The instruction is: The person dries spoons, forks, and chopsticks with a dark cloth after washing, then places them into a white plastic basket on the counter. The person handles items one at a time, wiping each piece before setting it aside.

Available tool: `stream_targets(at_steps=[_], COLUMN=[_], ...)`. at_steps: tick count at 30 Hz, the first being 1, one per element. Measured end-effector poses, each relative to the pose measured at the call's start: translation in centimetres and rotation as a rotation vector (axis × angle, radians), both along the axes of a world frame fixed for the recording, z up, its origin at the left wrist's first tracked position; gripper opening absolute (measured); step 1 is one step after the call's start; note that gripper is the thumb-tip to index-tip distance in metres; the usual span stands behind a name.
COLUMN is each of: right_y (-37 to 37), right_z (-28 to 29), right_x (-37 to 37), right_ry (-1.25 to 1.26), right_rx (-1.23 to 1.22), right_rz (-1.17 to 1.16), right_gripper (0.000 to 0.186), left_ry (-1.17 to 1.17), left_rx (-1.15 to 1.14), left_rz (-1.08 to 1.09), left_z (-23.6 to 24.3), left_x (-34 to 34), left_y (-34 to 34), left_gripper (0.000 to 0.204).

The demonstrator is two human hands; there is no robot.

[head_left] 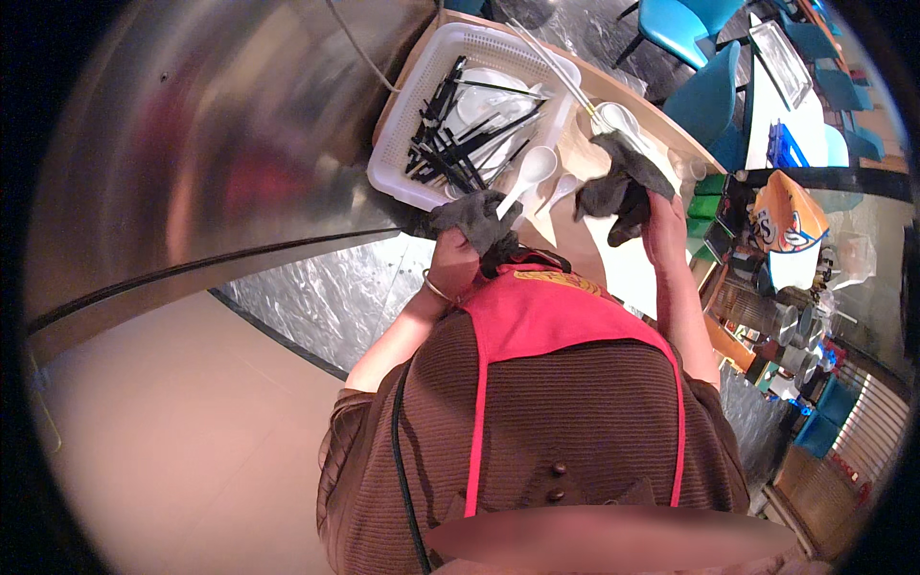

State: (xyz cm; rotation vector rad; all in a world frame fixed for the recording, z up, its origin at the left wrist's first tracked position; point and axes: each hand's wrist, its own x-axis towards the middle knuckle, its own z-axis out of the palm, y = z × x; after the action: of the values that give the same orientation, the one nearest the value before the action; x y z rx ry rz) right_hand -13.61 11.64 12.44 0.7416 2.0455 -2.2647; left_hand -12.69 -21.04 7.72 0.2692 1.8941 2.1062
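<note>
Dark grey fabric, gloves or cloths, covers the fingers of both hands. My left hand [470,230] is closed at the handle of a white spoon [532,172], just below the tray's near corner. My right hand [628,187] is to the right, over the pale worktop [575,144], beside a smaller white spoon [563,190]; its finger shape is unclear. Above it lie white cups or ladles [618,118] and long pale sticks [546,57]. A white plastic tray [381,163] holds several black chopsticks [446,129] and white pieces.
A steel wall [172,172] curves along the left. Blue chairs [680,29] and a white table [815,134] stand beyond the worktop. Green containers [707,206], an orange-and-white bag [786,225] and assorted items line the right. A grey floor [326,297] shows below.
</note>
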Motion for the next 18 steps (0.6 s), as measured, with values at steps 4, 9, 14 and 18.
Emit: stream_targets(at_steps=[4, 9, 14, 18], right_y=[2.6, 3.6, 4.5, 6.7], right_z=[1.2, 1.2, 1.9, 0.5], right_x=[2.1, 4.6, 7.5, 7.3], right_ry=[0.401, 0.198, 0.195, 0.054], right_rx=[1.483, 0.429, 0.397, 0.464], right_rz=[0.446, -0.048, 0.477, 0.599], right_gripper=[0.037, 0.035, 0.04, 0.044], left_ry=[0.26, 0.194, 0.236, 0.337], left_rx=[-0.259, -0.22, -0.435, -0.362], left_rz=[-0.099, -0.243, -0.395, -0.464], left_z=[2.3, 1.8, -0.2, 0.1], left_x=[0.0, 0.5, 1.0, 1.6], left_y=[1.0, 4.4, 8.2, 10.6], left_gripper=[0.03, 0.028, 0.031, 0.026])
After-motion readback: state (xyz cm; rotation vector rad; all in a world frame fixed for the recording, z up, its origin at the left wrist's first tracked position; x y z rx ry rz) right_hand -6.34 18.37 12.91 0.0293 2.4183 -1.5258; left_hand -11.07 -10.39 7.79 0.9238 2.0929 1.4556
